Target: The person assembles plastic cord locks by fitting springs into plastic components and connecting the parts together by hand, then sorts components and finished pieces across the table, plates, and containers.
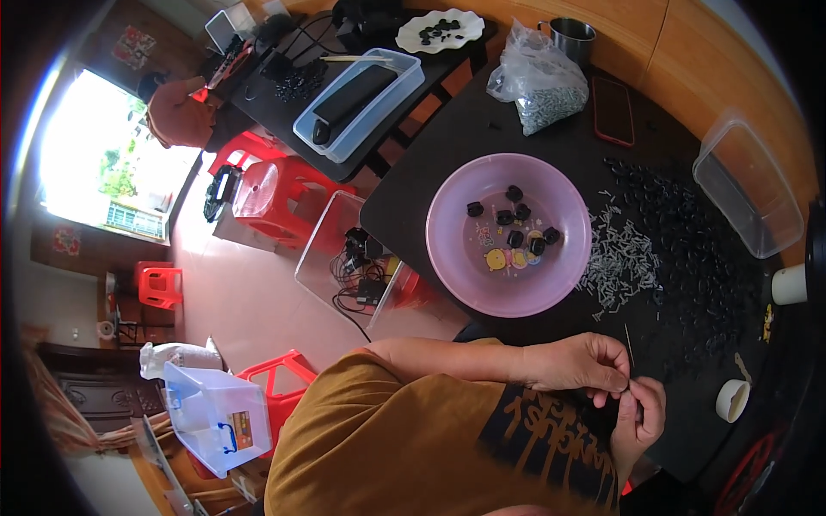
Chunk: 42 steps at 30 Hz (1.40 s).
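My left hand (578,365) and my right hand (642,416) meet close to my body at the table's near edge. Both are closed, thumbs and fingers pinched with the tips nearly touching. A thin, pale, needle-like rod (629,344) sticks up from between the fingertips; whatever else they pinch is too small and hidden to name. Beyond the hands lies a heap of small silver screws (618,258), beside a wide spread of small black plastic parts (688,249). A pink basin (447,258) to the left of the screws holds several chunky black pieces (505,218).
Behind the basin stand a clear bag of screws (551,107), a metal mug (571,38) and a phone (613,112). A clear plastic box (748,185) and a tape roll (732,401) are at right. A second table with a tray (310,138) and red stools (267,193) are left.
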Each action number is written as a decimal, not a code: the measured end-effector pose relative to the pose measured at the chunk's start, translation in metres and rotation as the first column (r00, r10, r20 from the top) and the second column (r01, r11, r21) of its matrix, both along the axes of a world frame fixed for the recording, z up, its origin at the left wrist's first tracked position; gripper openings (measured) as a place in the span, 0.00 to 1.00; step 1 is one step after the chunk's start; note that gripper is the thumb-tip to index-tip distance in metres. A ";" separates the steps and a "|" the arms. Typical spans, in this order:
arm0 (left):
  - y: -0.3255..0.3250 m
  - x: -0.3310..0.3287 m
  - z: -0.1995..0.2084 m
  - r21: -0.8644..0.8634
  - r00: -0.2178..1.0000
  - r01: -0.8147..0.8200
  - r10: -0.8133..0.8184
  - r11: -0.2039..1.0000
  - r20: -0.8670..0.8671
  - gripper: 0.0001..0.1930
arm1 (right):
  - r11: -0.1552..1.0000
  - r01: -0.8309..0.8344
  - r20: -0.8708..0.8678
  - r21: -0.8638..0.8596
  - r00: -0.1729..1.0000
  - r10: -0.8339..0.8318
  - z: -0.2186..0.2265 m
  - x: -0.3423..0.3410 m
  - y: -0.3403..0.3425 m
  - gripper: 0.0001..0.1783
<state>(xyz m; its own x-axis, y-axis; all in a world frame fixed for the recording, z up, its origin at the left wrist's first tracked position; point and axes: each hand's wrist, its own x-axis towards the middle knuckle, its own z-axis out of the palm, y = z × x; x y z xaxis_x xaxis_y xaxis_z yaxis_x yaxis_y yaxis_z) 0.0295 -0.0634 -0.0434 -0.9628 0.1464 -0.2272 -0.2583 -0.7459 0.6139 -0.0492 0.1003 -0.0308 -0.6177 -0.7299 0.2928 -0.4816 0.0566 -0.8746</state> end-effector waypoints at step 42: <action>0.023 -0.002 -0.013 -0.356 0.976 -0.137 0.066 0.924 -0.206 0.09 | 0.937 0.098 0.266 -0.336 0.964 -0.006 -0.038 0.003 0.015 0.05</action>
